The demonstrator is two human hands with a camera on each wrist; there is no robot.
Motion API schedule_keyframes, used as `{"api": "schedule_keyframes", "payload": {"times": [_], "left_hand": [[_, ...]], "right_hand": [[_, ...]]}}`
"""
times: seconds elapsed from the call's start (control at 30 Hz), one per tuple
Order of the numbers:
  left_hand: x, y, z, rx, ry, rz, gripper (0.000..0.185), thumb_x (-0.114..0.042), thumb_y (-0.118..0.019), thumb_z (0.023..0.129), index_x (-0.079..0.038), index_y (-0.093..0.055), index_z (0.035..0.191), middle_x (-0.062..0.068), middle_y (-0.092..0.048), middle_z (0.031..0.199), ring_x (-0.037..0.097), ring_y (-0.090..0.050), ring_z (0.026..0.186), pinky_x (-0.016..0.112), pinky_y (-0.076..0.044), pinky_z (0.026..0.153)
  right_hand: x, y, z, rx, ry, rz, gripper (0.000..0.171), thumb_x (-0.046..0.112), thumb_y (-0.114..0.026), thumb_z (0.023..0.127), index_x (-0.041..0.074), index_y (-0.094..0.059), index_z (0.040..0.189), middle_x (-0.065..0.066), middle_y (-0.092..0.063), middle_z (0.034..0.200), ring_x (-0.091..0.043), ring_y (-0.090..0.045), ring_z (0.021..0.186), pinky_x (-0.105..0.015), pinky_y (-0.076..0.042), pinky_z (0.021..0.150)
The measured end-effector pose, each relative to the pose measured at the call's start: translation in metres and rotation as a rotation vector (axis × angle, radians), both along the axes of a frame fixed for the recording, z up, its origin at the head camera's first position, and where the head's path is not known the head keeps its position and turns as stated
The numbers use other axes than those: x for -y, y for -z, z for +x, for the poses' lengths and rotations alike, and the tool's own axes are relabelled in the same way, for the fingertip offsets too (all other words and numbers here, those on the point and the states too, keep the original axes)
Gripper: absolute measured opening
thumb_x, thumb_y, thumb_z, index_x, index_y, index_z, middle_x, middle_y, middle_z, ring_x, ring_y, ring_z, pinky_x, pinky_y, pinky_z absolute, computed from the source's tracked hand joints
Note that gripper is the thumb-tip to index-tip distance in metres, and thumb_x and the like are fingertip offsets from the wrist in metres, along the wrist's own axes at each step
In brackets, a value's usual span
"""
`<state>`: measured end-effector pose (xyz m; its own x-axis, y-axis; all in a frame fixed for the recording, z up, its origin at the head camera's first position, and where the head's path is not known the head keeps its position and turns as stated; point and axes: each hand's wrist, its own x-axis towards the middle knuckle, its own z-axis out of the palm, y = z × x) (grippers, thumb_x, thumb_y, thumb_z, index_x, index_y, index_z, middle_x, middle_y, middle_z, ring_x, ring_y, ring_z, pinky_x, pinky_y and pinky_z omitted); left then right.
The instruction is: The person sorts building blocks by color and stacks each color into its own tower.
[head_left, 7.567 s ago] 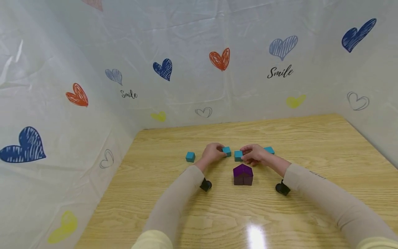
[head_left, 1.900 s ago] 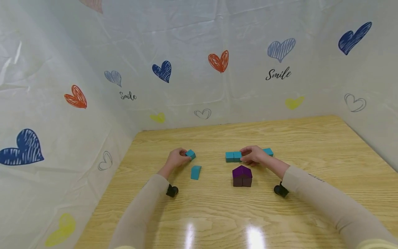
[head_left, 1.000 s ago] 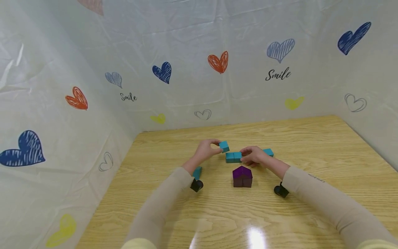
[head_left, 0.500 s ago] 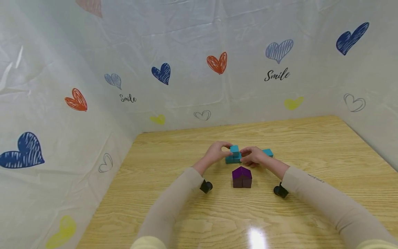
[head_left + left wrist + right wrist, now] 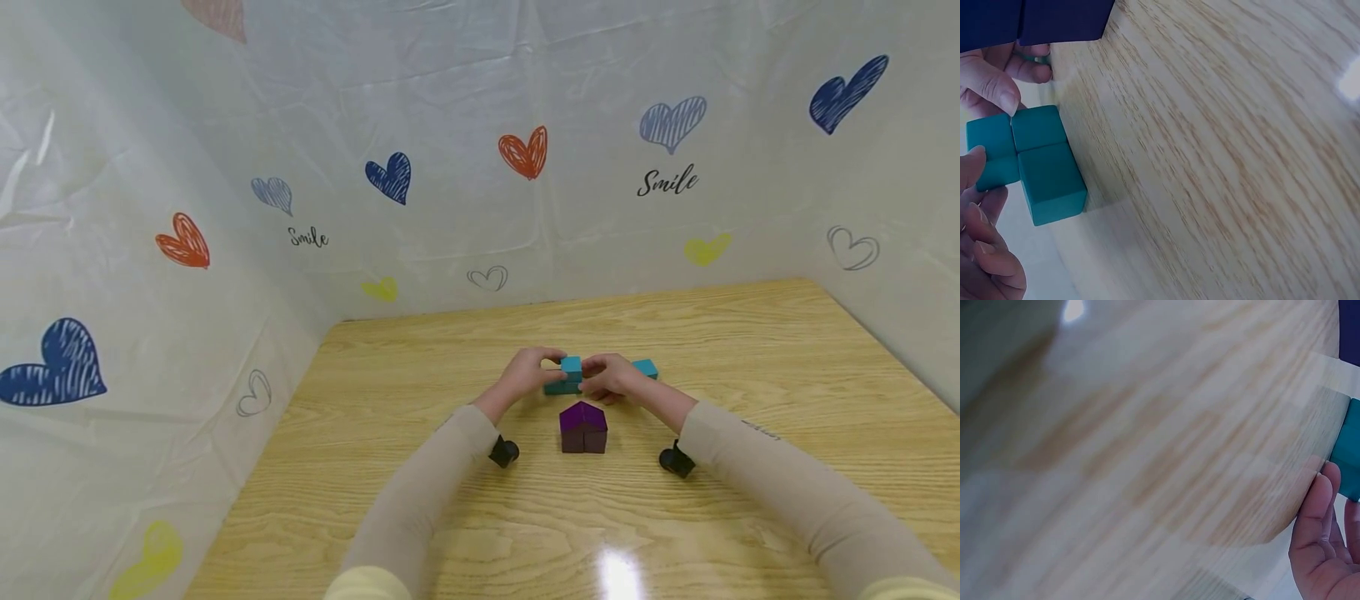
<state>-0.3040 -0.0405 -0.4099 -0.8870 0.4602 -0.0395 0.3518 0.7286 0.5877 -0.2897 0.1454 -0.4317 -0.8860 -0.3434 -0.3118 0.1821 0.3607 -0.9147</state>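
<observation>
1 teal cube [image 5: 571, 364] pinched in left grip [image 5: 534, 375], atop 2 others.

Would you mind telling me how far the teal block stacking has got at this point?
Done: two teal cubes sit side by side on the table as a bottom row, behind the purple house. In hand: the left hand sets a top cube on that row, while the right hand steadies the stack. Left: one loose teal block lies past the right hand, not yet used.

Long beige sleeves on both arms, pale yellow fabric at the upper arms, small black wrist-mounted cameras
</observation>
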Motion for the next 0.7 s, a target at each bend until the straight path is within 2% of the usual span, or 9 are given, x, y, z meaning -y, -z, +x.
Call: {"api": "schedule_keyframes", "payload": {"times": [0.3,0.53,0.7], "left_hand": [[-0.0001,0.0032,-0.0003,-0.005,0.006,0.007,0.04,-0.024,-0.063,0.087,-0.012,-0.057,0.125,0.004,-0.063,0.115,0.019,-0.051,0.116,0.033,-0.041,0.096],[-0.0014,0.0016,0.0025,0.007,-0.014,0.004,0.04,-0.025,-0.063,0.087,-0.014,-0.058,0.125,0.003,-0.062,0.116,0.019,-0.052,0.115,0.031,-0.043,0.092],[-0.0019,0.001,0.0028,0.011,-0.024,0.0,0.04,-0.026,-0.064,0.087,-0.014,-0.058,0.125,0.003,-0.063,0.114,0.019,-0.052,0.115,0.031,-0.043,0.093]], "right_hand": [[0.0003,-0.0005,0.0015,-0.013,-0.006,-0.001,0.058,0.004,-0.058,0.088,-0.01,-0.031,0.137,-0.029,-0.04,0.133,-0.014,-0.057,0.073,-0.028,-0.047,0.06],[0.0008,0.0001,0.0014,-0.011,-0.012,-0.009,0.054,0.003,-0.057,0.089,-0.009,-0.033,0.135,-0.028,-0.042,0.13,-0.014,-0.056,0.071,-0.027,-0.045,0.059],[0.0,-0.0003,0.0,-0.004,-0.019,0.012,0.063,0.006,-0.058,0.088,-0.007,-0.025,0.14,-0.03,-0.036,0.136,-0.013,-0.058,0.073,-0.027,-0.047,0.061]]}}
